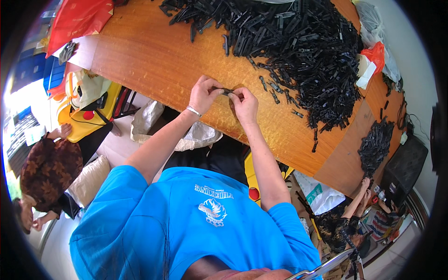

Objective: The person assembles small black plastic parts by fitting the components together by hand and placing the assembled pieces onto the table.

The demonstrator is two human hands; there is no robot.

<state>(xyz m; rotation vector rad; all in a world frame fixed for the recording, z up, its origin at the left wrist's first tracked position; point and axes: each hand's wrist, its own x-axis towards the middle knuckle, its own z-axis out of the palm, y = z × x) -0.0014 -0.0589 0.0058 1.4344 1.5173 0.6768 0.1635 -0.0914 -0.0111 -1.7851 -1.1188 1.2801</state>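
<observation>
Above the near edge of the wooden table [140,60], my two hands meet over a small, narrow black plastic part [227,91]. My left hand [204,95] pinches its left end, and a light band circles that wrist. At the other end, the fingers of my right hand [244,106] are closed on the same part. Its finer shape is hidden by my fingertips. Beyond my hands spreads a large heap of similar black plastic parts [298,51], with several loose ones scattered along its near side.
A smaller pile of black parts [375,144] lies at the right, by a co-worker's hands [365,186]. A red bag [79,21] covers the far left corner. Below the table edge is a white sack [200,135]. Another person [51,172] is at the left, near a yellow chair [88,123].
</observation>
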